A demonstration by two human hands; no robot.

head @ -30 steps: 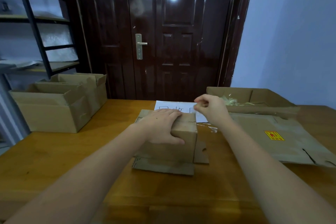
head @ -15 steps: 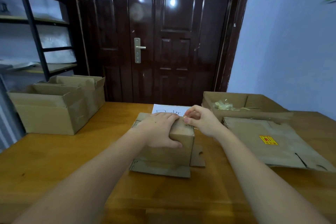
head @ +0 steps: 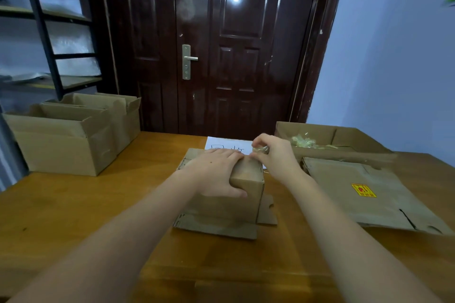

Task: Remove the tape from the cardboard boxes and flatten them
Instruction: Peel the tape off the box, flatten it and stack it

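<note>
Your right hand (head: 275,155) now sits raised just past the far top edge of the small box (head: 246,194), pinching a wad of clear tape (head: 260,149), after dipping to that edge half a second ago.

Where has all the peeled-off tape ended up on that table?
In the head view, a heap of crumpled tape lies inside the open cardboard tray at the table's far right, just beyond the flattened box with the yellow sticker.
</note>
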